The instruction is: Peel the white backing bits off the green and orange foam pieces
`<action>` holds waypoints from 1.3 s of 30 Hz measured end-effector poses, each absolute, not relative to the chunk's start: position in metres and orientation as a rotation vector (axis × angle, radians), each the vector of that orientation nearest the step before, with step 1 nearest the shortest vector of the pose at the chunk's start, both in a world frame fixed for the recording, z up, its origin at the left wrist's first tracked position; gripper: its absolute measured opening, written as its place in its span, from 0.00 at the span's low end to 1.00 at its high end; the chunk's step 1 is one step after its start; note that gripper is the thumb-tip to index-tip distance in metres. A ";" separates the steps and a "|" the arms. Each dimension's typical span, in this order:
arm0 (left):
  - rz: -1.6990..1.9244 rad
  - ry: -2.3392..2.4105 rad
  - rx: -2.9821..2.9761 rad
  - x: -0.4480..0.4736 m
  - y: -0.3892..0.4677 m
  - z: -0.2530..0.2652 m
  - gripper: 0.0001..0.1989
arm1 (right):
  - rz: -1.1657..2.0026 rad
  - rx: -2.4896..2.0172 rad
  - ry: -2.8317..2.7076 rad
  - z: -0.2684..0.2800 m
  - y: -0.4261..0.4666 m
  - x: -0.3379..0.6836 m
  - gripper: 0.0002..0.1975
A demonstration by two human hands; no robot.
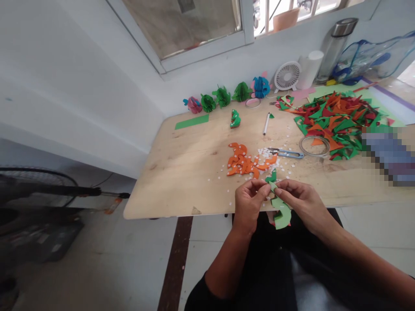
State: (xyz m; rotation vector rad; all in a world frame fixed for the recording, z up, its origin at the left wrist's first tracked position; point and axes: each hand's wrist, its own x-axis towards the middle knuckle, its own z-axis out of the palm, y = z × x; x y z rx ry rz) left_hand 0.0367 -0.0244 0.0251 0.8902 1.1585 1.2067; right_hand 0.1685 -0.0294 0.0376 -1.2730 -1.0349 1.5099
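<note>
At the table's front edge, my left hand (249,202) and my right hand (301,201) pinch a curvy green paper cutout (283,215) between thumbs and fingers. Its lower, pale green curl hangs over my lap, while a darker green tip points toward the table. Just beyond my fingers lies a pile of orange paper cutouts (241,160) dotted with small white squares. More white bits (264,152) are scattered beside it. Blue-handled thread snips (290,153) rest to the right of these bits. Further back sits a small stack of green cutouts (235,119).
A heap of green, orange and red paper scraps (337,116) covers the right side, with a tape roll (314,146) at its edge. A white pen (266,124) lies mid-table. Folded paper figures (223,96), a small fan (287,75) and a bottle (335,49) line the wall.
</note>
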 end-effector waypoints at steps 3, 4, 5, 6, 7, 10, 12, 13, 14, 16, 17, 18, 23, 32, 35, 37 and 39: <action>1.376 1.330 1.278 0.034 -0.033 0.025 0.07 | 1.451 -1.333 -1.055 0.032 -0.029 0.170 0.19; 1.425 1.380 1.472 0.033 -0.036 0.025 0.07 | 1.413 -1.349 -1.084 0.029 -0.030 0.171 0.19; 1.450 1.409 1.676 0.032 -0.038 0.025 0.06 | 1.366 -1.364 -1.121 0.027 -0.030 0.172 0.19; 1.452 1.417 1.864 0.031 -0.039 0.024 0.07 | 1.313 -1.376 -1.164 0.025 -0.030 0.172 0.18; 1.439 1.412 2.018 0.031 -0.040 0.024 0.07 | 1.254 -1.388 -1.212 0.024 -0.030 0.173 0.17; 1.375 1.432 2.228 0.032 -0.038 0.021 0.08 | 1.062 -1.432 -1.365 0.023 -0.031 0.174 0.12; 1.344 1.467 2.224 0.034 -0.036 0.021 0.07 | 0.959 -1.449 -1.454 0.025 -0.032 0.174 0.10; 1.329 1.477 2.208 0.034 -0.035 0.022 0.07 | 0.925 -1.453 -1.487 0.025 -0.032 0.174 0.09; 1.313 1.483 2.192 0.034 -0.034 0.023 0.07 | 0.904 -1.458 -1.515 0.026 -0.032 0.174 0.09; 1.279 1.482 2.182 0.033 -0.032 0.027 0.07 | 0.881 -1.469 -1.556 0.028 -0.031 0.175 0.09; 1.261 1.477 2.189 0.032 -0.032 0.028 0.07 | 0.878 -1.473 -1.572 0.028 -0.030 0.175 0.08; 1.244 1.467 2.201 0.031 -0.031 0.030 0.07 | 0.877 -1.478 -1.587 0.029 -0.029 0.176 0.08; 1.126 1.368 2.241 0.024 -0.022 0.035 0.07 | 0.884 -1.497 -1.598 0.034 -0.026 0.179 0.08; 1.074 1.293 2.188 0.017 -0.016 0.039 0.08 | 1.048 -1.464 -1.567 0.043 -0.024 0.181 0.12; 1.065 1.246 2.220 0.015 -0.016 0.040 0.06 | 1.074 -1.445 -1.561 0.043 -0.023 0.181 0.13; 1.048 1.234 2.244 0.014 -0.014 0.042 0.06 | 1.096 -1.435 -1.569 0.043 -0.022 0.182 0.13; 1.020 1.215 2.266 0.012 -0.012 0.043 0.07 | 1.111 -1.440 -1.585 0.043 -0.022 0.182 0.13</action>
